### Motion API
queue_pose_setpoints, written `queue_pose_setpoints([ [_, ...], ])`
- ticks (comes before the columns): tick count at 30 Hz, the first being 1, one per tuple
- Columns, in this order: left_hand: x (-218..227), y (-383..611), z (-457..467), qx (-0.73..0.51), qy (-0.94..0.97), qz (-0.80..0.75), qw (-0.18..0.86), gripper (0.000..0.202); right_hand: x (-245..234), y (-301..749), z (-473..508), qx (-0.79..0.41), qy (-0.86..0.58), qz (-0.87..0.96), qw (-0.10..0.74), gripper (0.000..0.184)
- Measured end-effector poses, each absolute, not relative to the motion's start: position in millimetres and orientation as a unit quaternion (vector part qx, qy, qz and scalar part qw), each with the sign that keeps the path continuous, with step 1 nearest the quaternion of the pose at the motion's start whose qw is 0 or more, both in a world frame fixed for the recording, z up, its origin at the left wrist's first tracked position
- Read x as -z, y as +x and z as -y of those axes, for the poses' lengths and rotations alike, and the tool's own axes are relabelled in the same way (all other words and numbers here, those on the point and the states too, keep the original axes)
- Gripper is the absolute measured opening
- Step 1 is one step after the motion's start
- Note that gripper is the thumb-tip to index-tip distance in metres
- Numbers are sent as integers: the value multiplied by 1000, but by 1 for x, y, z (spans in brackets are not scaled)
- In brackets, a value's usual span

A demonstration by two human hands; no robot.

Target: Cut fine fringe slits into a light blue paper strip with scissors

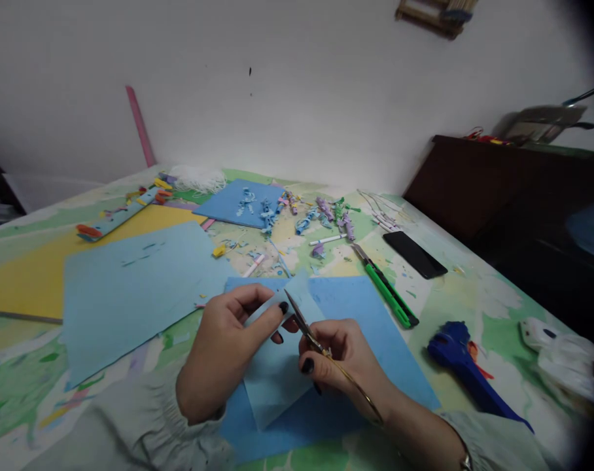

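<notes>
My left hand [238, 347] pinches a light blue foam sheet [282, 386] near its upper left edge, thumb on top. In my right hand [341, 356] is a pair of scissors [304, 327] with gold handles, its blades pointing up and left beside my left thumb, over the sheet. Whether the blades are cutting into it I cannot tell. Beneath both hands lies a darker blue sheet [385, 366] on the table. My fingers hide part of the scissors' handles.
Right of the sheets lie a green utility knife [388, 294], a black phone [415, 254] and a dark blue tool [473, 373]. At left are a large light blue sheet [140, 294] and a yellow sheet [22, 281]. Curled foam scraps [307, 222] litter the back, near the wall.
</notes>
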State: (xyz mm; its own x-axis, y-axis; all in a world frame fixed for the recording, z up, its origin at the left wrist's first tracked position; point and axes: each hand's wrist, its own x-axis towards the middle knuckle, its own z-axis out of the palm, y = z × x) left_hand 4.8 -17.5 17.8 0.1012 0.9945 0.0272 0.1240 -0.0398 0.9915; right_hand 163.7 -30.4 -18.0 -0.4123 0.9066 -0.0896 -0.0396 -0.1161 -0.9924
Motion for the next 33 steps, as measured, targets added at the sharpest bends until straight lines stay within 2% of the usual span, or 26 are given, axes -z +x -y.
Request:
queue_pose_setpoints([
  [33, -18, 7, 19, -454, 562, -506, 471, 13, 19, 163, 31, -633, -425, 532, 368, 39],
])
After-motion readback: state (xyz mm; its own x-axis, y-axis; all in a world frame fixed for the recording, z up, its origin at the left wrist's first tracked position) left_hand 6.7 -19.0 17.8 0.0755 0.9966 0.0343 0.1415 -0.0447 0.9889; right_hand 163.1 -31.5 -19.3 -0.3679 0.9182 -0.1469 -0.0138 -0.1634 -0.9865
